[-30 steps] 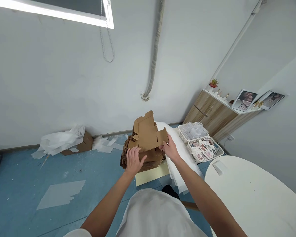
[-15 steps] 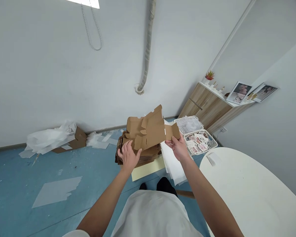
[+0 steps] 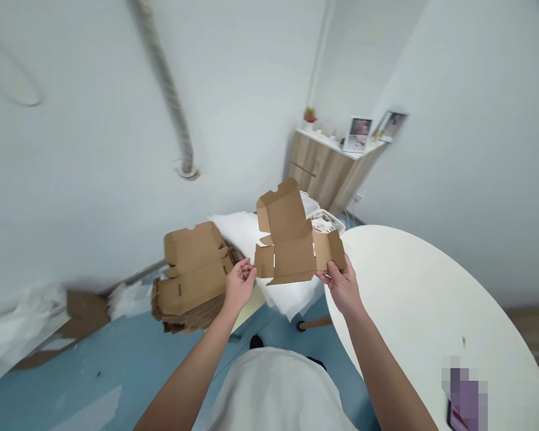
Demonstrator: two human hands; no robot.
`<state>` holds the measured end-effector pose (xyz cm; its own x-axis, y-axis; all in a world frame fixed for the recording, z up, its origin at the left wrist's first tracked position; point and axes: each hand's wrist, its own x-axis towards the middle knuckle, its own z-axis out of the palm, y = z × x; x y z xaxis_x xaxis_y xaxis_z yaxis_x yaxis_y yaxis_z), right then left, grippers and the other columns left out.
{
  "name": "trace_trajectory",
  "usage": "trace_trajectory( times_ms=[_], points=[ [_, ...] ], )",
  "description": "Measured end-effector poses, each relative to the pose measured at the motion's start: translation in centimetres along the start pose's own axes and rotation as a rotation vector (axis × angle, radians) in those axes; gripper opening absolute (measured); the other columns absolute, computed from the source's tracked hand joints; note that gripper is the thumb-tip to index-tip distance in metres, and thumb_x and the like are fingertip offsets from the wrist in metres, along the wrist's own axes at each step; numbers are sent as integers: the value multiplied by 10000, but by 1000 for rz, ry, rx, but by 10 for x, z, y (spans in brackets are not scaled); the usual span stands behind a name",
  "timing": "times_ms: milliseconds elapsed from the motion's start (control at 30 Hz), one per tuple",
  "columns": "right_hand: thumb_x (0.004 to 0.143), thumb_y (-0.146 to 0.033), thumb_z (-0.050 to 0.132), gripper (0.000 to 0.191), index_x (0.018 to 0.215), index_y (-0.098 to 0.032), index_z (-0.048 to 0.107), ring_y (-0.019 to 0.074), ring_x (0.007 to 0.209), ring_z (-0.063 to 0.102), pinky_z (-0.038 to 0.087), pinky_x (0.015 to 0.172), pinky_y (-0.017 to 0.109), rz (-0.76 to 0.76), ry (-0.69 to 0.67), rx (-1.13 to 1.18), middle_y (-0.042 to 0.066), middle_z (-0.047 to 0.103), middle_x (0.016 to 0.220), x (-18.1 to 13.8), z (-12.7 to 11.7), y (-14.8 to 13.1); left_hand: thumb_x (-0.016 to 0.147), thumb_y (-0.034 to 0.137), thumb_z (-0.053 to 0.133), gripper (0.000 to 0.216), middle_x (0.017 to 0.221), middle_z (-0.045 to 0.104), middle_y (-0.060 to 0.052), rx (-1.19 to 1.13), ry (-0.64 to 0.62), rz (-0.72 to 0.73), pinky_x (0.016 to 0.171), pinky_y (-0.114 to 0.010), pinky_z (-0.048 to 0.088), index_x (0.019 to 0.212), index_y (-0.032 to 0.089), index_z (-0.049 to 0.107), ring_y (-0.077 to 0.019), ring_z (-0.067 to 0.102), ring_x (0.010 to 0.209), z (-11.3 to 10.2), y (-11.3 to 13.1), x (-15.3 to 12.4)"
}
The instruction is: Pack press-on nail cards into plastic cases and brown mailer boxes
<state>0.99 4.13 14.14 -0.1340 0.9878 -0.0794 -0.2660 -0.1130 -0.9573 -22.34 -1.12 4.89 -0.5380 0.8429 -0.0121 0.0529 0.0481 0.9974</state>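
Observation:
An unfolded brown cardboard box is held up in front of me, its flaps and slots spread out. My left hand pinches the small flap at its left end. On the right side, the fingers and thumb of my right hand grip the opposite end flap. To the left of the held piece, a stack of similar flat cardboard boxes rests on a pale yellow surface. White sheets lie behind and under the held box, partly covered by it.
A round white table stands at the right, with a phone near its front edge, partly pixelated. Baskets and a wooden cabinet are behind. White wrapping and a cardboard carton lie on the floor at left.
My view has turned right. The box has come off the stack and moved toward the round table. My left hand has shifted from beside the stack to the box's left flap.

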Motion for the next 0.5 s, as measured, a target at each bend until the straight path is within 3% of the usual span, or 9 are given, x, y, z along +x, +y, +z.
trace_trajectory(
  times_ms=[100, 200, 267, 333, 433, 500],
  points=[
    [719, -356, 586, 534, 1209, -289, 385, 114, 659, 607, 520, 752, 387, -4, 115, -7, -7, 614, 914, -19, -55, -8, 708, 367, 565, 413, 845, 589, -62, 58, -169, 35, 663, -272, 489, 1048, 138, 518, -123, 586, 706, 52, 5, -7],
    [715, -352, 587, 519, 1192, -289, 394, 107, 647, 602, 516, 759, 397, -13, 238, 33, -12, 608, 921, -43, -113, -15, 683, 415, 593, 502, 1015, 553, -100, 206, -230, 50, 722, -302, 486, 1104, 167, 479, -173, 570, 895, 109, 4, -26],
    [711, -342, 589, 492, 1167, -287, 414, 102, 642, 599, 512, 767, 402, -28, 310, 86, -15, 603, 933, -60, -150, -18, 652, 444, 624, 628, 1161, 485, -142, 288, -294, -25, 744, -323, 482, 1177, 175, 407, -211, 530, 1010, 147, 3, -43],
    [704, -327, 596, 476, 1148, -288, 428, 94, 632, 595, 507, 777, 404, -44, 376, 143, -19, 605, 922, -78, -186, -18, 657, 439, 624, 662, 1198, 473, -169, 292, -449, -176, 713, -326, 490, 1202, 167, 366, -225, 542, 1008, 183, 0, -61],
    [710, -323, 587, 491, 1167, -303, 409, 86, 619, 589, 498, 791, 405, -53, 467, 184, -19, 602, 939, -105, -235, -11, 698, 372, 587, 477, 1082, 576, -143, 205, -687, -339, 659, -304, 493, 1099, 153, 448, -200, 599, 892, 230, -8, -89],
    [726, -342, 562, 512, 1202, -310, 376, 85, 619, 587, 498, 787, 403, -42, 521, 155, -10, 590, 978, -121, -265, -1, 696, 334, 573, 351, 996, 619, -116, 212, -730, -305, 642, -293, 487, 987, 147, 512, -188, 610, 834, 253, -15, -105]
  ],
)
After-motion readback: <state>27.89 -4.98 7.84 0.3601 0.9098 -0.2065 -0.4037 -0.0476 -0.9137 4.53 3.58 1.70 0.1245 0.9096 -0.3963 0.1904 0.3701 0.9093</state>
